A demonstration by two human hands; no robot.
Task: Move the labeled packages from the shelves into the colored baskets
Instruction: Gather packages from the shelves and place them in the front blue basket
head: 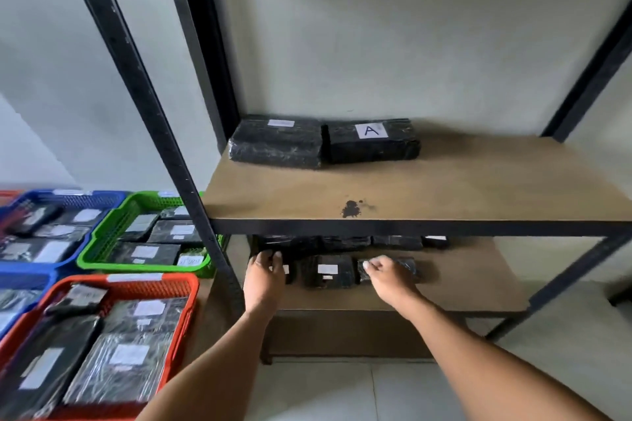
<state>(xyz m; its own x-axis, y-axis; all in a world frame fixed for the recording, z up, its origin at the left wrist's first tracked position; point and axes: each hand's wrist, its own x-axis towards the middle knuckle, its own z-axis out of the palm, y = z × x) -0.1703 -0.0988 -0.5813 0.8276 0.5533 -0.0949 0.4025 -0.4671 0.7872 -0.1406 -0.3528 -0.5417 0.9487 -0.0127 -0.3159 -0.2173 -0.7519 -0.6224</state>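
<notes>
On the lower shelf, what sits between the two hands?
In the head view, one black package with a white label lies between the left hand and the right hand.

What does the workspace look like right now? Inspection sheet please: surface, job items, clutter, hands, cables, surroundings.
Surface: upper shelf board carries a dark stain; lower shelf board sits beneath it.
Job's things: package marked A and a second package lie side by side on the upper board; more black packages, including the middle one, lie on the lower board; green basket, red basket and blue basket already hold packages.
Clutter: nothing seen.
Hands: left hand and right hand each rest on a lower-shelf package; grip unclear.
Cables: nothing seen.
Surroundings: black metal rack post, pale wall, tiled floor.
</notes>
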